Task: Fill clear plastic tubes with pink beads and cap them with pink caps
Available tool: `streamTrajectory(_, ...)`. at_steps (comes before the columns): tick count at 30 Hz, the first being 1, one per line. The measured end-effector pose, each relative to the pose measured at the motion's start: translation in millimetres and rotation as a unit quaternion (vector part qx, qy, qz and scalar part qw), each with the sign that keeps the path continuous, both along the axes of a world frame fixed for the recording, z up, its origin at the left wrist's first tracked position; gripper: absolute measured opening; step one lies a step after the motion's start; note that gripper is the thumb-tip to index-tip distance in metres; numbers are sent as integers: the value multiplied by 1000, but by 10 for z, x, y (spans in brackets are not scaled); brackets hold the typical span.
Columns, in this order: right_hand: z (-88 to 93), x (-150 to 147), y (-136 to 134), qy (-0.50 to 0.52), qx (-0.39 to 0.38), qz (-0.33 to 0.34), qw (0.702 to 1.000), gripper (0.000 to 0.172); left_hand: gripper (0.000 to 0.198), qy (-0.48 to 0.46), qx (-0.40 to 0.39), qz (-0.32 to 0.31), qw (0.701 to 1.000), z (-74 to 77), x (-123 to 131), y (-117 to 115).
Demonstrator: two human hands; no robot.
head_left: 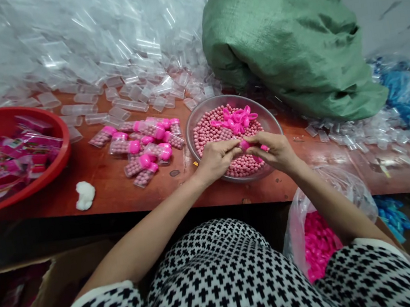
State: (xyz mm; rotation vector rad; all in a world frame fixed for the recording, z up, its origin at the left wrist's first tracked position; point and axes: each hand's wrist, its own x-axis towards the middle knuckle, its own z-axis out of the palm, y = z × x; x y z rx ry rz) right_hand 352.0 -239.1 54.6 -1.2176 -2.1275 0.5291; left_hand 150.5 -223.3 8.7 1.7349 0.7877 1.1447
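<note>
Over a metal bowl [276,131] of pink beads [206,132], my two hands meet fingertip to fingertip. My right hand [275,150] is closed, its thumb and fingers pinching a bright pink cap [244,145]. From the other side my left hand [218,161] is closed against the same cap; whatever lies inside its fingers is hidden. More pink plastic shows below the right fingers. Pink loop-shaped pieces [236,119] lie heaped on the beads. Left of the bowl are several clear tubes filled with beads and topped with pink caps [151,143].
Empty clear tubes [122,101] pile up behind. A green sack [280,38] stands at the back right. At left sit a red basin [62,147] with pink packets and a white wad [85,195]. A plastic bag [349,187] of pink pieces hangs below the table edge [180,197].
</note>
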Motion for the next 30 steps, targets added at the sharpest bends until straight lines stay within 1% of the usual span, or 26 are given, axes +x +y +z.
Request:
streamTrajectory(1,26,-7,12,59,-33,-28,997,25,19,-43,-45,-7,998,15,6,19)
streamTrajectory(2,49,-9,17,126,-68,-49,988,29,23,-89,-90,-12,992,25,13,37)
streamTrajectory(3,64,-5,15,197,-106,-61,973,35,28,-132,-135,-14,982,30,20,54)
streamTrajectory(5,62,17,-2,315,-186,-51,929,49,38,-196,-212,-12,957,25,30,80)
streamTrajectory(7,17,48,-18,380,-251,-30,890,57,44,-221,-255,-12,941,9,39,93)
streamTrajectory(9,-40,68,-15,406,-271,-38,872,55,44,-211,-243,-11,947,-5,50,89)
streamTrajectory(12,-77,52,33,409,-264,-59,871,50,33,-165,-158,-13,973,-12,67,61)
streamTrajectory(14,-56,19,76,379,-319,-35,868,51,25,-128,-99,-15,987,-16,70,44)
streamTrajectory(16,-18,-21,109,345,-407,3,846,50,22,-93,-60,4,994,-26,64,37)
streamTrajectory(18,9,-60,127,334,-469,20,817,45,20,-71,-48,32,996,-44,53,40)
streamTrajectory(19,13,-80,132,335,-481,17,810,42,20,-66,-50,41,996,-53,49,44)
streamTrajectory(21,-3,-120,133,343,-478,-1,809,36,19,-61,-52,44,996,-67,45,51)
streamTrajectory(23,-40,-164,131,352,-468,-23,810,33,19,-57,-51,40,996,-72,44,55)
streamTrajectory(27,-108,-264,119,370,-486,-51,790,39,20,-48,-37,46,997,-78,43,56)
streamTrajectory(30,-85,-325,124,368,-495,-59,785,44,20,-46,-34,57,997,-76,62,57)
